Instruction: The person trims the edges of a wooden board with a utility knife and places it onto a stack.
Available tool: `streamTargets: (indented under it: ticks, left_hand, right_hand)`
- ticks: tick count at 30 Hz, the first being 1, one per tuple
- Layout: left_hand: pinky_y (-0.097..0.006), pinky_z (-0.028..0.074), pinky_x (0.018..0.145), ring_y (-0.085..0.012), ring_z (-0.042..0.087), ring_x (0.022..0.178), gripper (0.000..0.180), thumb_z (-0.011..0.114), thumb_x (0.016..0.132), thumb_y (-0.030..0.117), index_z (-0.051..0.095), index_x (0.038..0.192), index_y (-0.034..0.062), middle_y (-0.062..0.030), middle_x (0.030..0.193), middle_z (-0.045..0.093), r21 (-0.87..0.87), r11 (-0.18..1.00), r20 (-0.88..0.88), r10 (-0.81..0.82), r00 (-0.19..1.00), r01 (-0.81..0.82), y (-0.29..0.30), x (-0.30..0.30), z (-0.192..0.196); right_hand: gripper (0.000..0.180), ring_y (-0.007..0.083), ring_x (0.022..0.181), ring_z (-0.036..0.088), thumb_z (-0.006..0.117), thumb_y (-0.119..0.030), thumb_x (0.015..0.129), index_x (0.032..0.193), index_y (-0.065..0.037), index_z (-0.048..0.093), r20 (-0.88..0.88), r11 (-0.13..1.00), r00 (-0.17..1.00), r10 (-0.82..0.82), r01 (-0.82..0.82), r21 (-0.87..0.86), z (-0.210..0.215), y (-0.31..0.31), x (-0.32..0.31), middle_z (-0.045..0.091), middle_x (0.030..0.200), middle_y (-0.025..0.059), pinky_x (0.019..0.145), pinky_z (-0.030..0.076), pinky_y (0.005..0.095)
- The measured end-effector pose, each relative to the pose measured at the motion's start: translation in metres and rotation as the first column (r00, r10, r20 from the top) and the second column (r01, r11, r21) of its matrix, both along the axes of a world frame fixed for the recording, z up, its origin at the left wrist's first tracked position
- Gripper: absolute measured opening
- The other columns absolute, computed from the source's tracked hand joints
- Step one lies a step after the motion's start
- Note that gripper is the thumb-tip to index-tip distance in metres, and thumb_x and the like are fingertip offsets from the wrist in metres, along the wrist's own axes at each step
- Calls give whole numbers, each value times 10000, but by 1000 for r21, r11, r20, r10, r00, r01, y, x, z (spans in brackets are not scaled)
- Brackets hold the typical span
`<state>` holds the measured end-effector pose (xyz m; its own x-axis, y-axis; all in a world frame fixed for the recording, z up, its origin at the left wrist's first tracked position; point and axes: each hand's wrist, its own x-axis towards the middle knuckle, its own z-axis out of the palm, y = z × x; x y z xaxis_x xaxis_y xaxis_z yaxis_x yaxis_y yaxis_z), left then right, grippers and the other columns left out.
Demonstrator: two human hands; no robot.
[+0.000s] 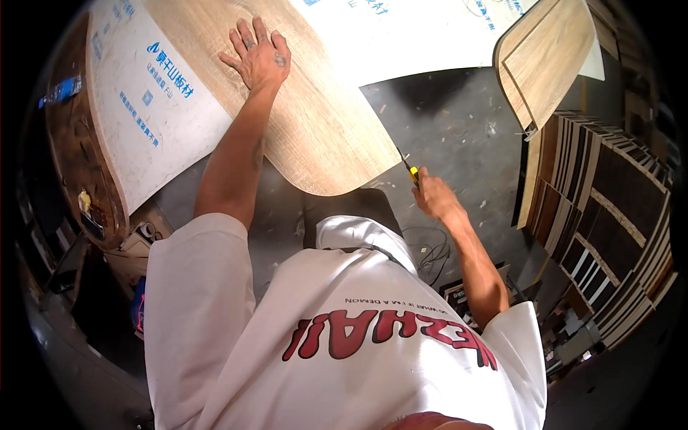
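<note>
My left hand [261, 63] lies flat with spread fingers on a light wood-grain board [330, 122]. The board's near end has rounded corners and juts out toward me. At its right edge, my right hand [436, 195] is closed around the yellow-and-black handle of a slim file-like tool [413, 173]. The tool's thin dark blade points away from me and meets the board's edge close to the near right corner. How far the blade reaches along the edge is hard to see.
White sheets with blue print lie left [147, 107] and right [423, 39] of the board. More wood-grain panels [552, 61] rest at the upper right. Stacked panels [605, 215] stand on the right. A dark cable [433, 258] coils on the grey floor, among scattered scraps.
</note>
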<state>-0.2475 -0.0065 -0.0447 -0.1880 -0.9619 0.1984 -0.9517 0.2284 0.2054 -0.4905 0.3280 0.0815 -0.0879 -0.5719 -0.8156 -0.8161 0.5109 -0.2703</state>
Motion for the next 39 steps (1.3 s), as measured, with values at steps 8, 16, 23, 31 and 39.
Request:
streamTargets:
  ticks: [8,16,23,31,39]
  left_hand:
    - [-696,24,1095,-381,112,1464,619,312,974,411,293,1503,92,-190,1584,168,68,997,37,22,999,-25,-2,-4,5]
    - [-684,46,1105,-394,90,1464,623,295,982,410,284,1504,70,-188,1593,131,103,994,73,34,997,-42,-1,-3,11]
    - [-680,50,1109,-381,100,1464,624,296,986,417,285,1503,68,-188,1581,170,86,996,103,28,994,-37,2,-7,14]
    - [-690,78,1100,-357,135,1460,639,359,966,441,327,1485,69,-175,1574,202,32,999,84,14,996,-17,2,-5,10]
    - [-531,231,1128,-391,308,1378,587,602,871,326,482,1357,18,-269,1474,341,26,1000,-260,5,966,2,17,73,23]
  right_hand:
    - [255,430,901,641,478,-110,896,1117,10,519,-97,989,992,-86,97,110,-114,79,12,664,969,255,764,520,480]
    - [380,137,824,633,689,-222,881,1231,-93,620,616,208,204,-761,976,-66,-76,36,45,695,946,78,750,514,311]
    - [420,92,765,613,706,-167,884,1284,-74,616,557,312,387,-735,922,-228,-71,42,59,672,1002,29,705,493,239]
    - [328,93,714,598,707,-153,880,1157,5,632,617,150,218,-756,976,-161,-87,54,59,649,940,47,631,505,235]
    - [396,109,555,531,693,-153,890,1224,-6,539,708,-92,-119,-696,993,77,-66,20,104,573,778,11,515,440,254]
